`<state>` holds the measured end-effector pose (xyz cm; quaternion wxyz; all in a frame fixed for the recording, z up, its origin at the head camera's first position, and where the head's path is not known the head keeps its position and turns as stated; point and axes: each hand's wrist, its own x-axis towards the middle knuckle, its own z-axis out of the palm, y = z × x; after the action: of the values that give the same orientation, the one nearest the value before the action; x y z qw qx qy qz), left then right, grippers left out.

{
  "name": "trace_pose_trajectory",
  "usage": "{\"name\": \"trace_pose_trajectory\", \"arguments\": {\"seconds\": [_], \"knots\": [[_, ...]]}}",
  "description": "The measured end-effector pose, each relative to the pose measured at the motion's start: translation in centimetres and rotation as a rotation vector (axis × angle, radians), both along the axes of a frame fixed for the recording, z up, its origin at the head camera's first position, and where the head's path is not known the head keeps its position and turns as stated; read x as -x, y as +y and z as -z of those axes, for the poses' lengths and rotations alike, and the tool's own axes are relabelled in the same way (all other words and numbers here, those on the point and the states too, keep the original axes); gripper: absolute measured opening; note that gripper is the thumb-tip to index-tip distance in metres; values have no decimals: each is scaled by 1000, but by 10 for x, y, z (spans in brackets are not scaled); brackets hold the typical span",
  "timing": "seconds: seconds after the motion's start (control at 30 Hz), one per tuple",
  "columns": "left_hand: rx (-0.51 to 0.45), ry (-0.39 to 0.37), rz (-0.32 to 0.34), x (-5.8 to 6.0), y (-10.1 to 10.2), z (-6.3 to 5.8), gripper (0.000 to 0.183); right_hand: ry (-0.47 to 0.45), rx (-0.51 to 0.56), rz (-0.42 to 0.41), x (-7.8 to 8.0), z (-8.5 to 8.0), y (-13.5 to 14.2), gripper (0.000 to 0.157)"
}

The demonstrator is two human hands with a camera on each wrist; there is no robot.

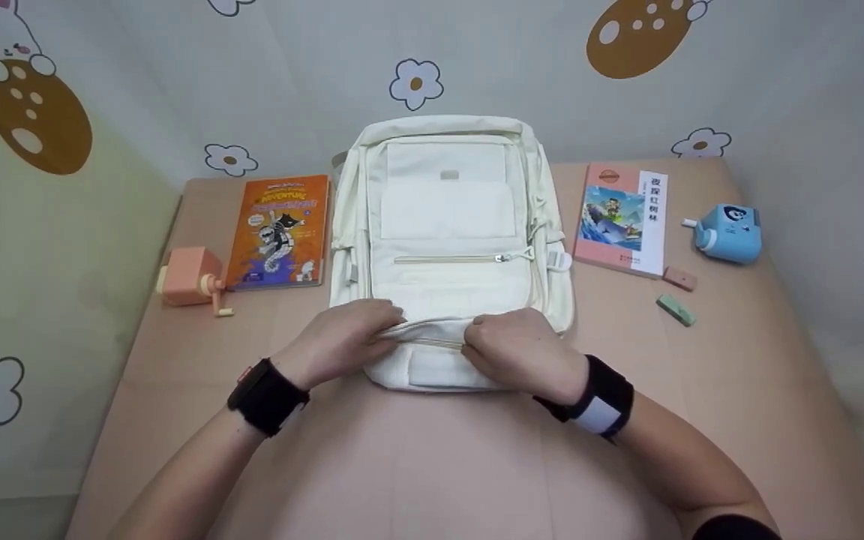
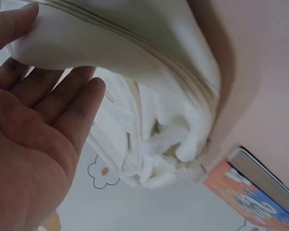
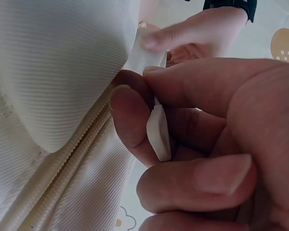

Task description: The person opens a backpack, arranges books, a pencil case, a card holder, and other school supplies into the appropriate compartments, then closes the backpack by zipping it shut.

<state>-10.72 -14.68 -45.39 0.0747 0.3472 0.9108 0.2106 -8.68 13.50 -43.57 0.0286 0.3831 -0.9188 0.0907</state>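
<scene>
A white backpack [image 1: 447, 210] lies front side up on the table, its lower front pocket nearest me. At the left of that pocket, my left hand [image 1: 346, 334] pinches the fabric edge, thumb on one side and fingers on the other in the left wrist view. My right hand [image 1: 522, 349] is at the pocket's right part. Up close in the right wrist view, its fingers curl round a white zipper pull [image 3: 159, 132] beside the zipper [image 3: 82, 144]. Higher on the bag runs another zipper [image 1: 447, 259]. What the pocket holds is hidden.
Left of the bag are an orange book [image 1: 278, 232] and a pink crank sharpener [image 1: 192, 276]. To the right lie a pink-and-white book [image 1: 619, 217], a blue crank sharpener [image 1: 732, 232], a pink eraser [image 1: 679, 279] and a green eraser [image 1: 676, 310]. Patterned curtain surrounds the table [image 1: 417, 465].
</scene>
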Motion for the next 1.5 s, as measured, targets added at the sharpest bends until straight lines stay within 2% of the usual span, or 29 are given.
{"name": "trace_pose_trajectory", "arguments": {"seconds": [0.13, 0.23, 0.43, 0.63, 0.93, 1.07, 1.2, 1.3, 1.4, 1.5], "knots": [[-23, -8, -19, 0, -21, 5, 28, -13, 7, -2, 1, 1, 0, 36], [-31, -12, -53, 2, -28, 10, 30, -16, 12, -5, 1, 1, 1, 35], [10, -40, -122, 12, -23, 8, 16, -14, 12, -11, 1, -2, 0, 35], [33, -80, -132, 18, -20, 3, 12, -38, -2, -19, 2, -6, -13, 33], [26, -103, -136, 19, -18, 4, 12, 141, -75, -105, 6, -2, -58, 27], [23, -116, -145, 18, -17, 5, 12, 152, -92, -103, 7, 3, -64, 28], [24, -111, -144, 17, -17, 6, 12, 28, -13, -67, 10, 2, -55, 30], [24, -102, -136, 17, -16, 6, 13, -58, 84, -29, 12, -4, -40, 26], [20, -102, -132, 16, -16, 7, 13, -79, 182, -12, 15, -11, -18, 18], [14, -105, -134, 15, -17, 7, 14, -68, 237, 6, 18, -11, 4, 13]]}}
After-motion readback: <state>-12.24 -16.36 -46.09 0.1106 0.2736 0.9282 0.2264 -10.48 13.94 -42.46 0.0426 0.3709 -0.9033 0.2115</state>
